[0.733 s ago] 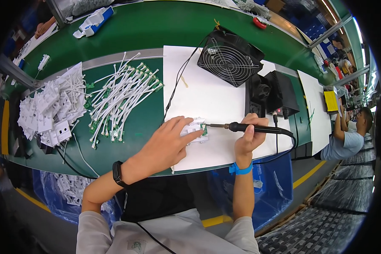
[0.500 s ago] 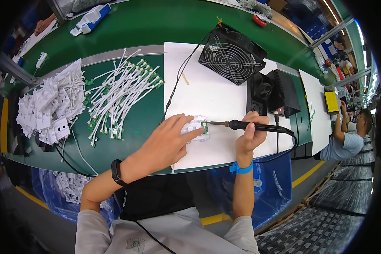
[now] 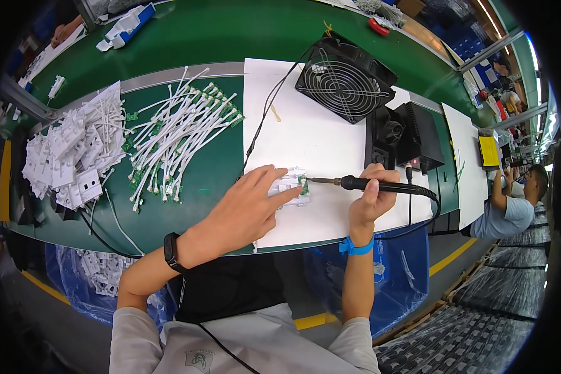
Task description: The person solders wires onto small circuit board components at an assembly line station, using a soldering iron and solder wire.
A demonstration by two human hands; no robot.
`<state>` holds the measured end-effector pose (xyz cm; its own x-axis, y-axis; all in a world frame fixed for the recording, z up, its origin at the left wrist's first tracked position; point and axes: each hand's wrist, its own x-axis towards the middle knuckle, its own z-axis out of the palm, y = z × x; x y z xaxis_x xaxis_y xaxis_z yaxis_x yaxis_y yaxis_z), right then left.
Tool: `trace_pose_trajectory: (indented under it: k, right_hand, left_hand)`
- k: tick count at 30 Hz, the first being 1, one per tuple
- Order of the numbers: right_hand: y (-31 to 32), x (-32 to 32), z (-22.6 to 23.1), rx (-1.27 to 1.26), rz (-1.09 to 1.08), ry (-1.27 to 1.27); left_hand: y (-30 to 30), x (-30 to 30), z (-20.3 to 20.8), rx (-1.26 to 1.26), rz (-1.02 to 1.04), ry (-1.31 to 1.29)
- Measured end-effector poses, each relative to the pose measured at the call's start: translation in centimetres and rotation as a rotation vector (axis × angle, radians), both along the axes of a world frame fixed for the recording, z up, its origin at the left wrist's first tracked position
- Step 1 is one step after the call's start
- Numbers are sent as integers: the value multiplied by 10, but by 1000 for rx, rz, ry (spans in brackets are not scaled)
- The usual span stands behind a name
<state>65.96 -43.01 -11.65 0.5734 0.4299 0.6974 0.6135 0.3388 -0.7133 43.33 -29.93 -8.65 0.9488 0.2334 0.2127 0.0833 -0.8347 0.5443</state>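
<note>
Gripping soldering iron point(image 3: 355, 183) pen-style in right hand point(image 3: 370, 206), likely for fine aim toward 9 o'clock at green board point(image 3: 303, 184) on white part point(image 3: 289, 182), steadied on paper point(image 3: 293, 143) under left hand point(image 3: 243, 202) (can't tell if pinching), with fan point(image 3: 346, 84) at 1 o'clock, presumably for fumes.

the left grip point(image 3: 246, 202) lies palm-down, fingers point(image 3: 285, 197) splayed toward the right; the right grip point(image 3: 376, 198) is curled (thumb point(image 3: 371, 191) plainly visible), right forearm point(image 3: 358, 283) nearly upright, left forearm point(image 3: 149, 273) slanting inward.

Factory assembly workshop: green bench point(image 3: 181, 218), soldering iron point(image 3: 355, 183), heaped white plastic parts point(image 3: 75, 146), film-wrapped stacks point(image 3: 474, 330).
</note>
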Motion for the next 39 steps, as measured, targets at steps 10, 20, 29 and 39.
trace_pose_trajectory:
  k: [10, 20, 29, 39]
  right_hand:
    - [-2, 2, 2, 29, -70, 29]
    - [-7, 3, 0, 82, 76, 115]
    - [-6, 0, 2, 24, 137, 95]
    - [-9, 2, 1, 45, 161, 110]
  left_hand:
    - [0, 1, -2, 63, -13, 15]
    - [14, 5, 7, -86, -62, 61]
    - [15, 7, 19, -126, -65, 146]
    - [13, 6, 18, -118, -57, 144]
